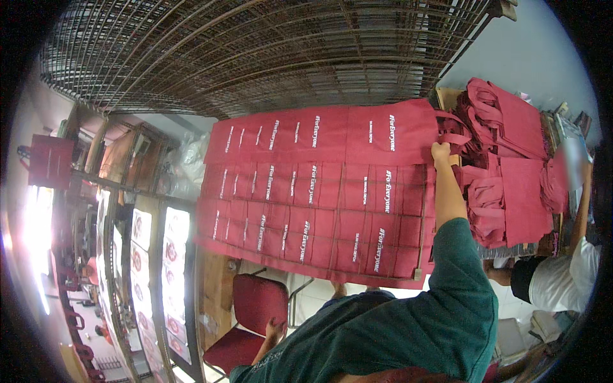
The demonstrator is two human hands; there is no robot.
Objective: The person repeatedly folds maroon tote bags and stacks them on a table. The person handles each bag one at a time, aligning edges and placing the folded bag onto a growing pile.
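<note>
Red fabric bags with white print lie in rows before me. One row of red bags lies at the far side, on a wire rack shelf; the nearer red bags show through its thin wires. My right arm reaches far forward, and my right hand is closed on the right edge of a far-row red bag. Red bag handles lie just beyond that hand. My left hand hangs low beside a red chair, fingers partly spread and holding nothing.
Above the bags, stacked wire racks tilt upward. At right stand piles of folded red bags. Beside them is a person in a white shirt, close to my right side. Framed panels with printed sheets stand at left.
</note>
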